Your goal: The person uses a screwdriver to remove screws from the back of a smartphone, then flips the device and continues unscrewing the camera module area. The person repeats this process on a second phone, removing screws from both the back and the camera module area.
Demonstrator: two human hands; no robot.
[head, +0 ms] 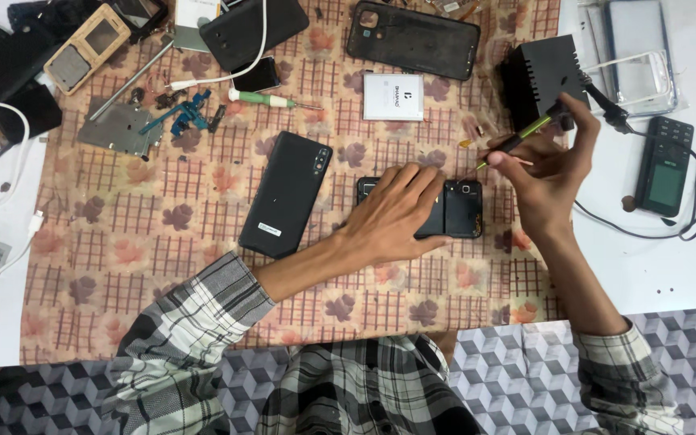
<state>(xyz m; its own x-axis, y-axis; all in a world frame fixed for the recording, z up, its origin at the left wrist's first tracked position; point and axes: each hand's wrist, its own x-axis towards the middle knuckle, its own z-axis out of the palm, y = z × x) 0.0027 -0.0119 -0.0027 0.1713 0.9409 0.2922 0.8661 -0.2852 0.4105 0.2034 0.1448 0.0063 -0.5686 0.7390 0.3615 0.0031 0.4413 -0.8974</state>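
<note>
- The opened phone (453, 208) lies at centre frame on the patterned cloth (122, 266), back up, its long axis running left to right across the picture.
- The left hand (392, 213) rests flat on the left half of that phone, fingers spread and pointing to the right; it presses down and clamps nothing between the fingers.
- The right hand (545, 173) sits just right of the phone's right end, fingers closed together around a soldering iron (525, 135) in a pen grip.
- The iron's long axis runs diagonally, from upper right down to lower left; its tip hangs near the phone's upper right corner. Whether the tip touches the phone cannot be told.
- Key relation: the phone's exposed right end lies down and left of the tool grip, so the right hand is the nearer to the uncovered portion, while the left already covers the rest.
- The iron's cord leads to the upper right, past a black box (545, 76).
- A dark handset with a screen (664, 165) lies on the white table (646, 274) at right, well apart from the hands.
- A black back cover (286, 193) lies tilted left of centre; a white battery (394, 97) and a green-handled screwdriver (267, 99) lie above it.
</note>
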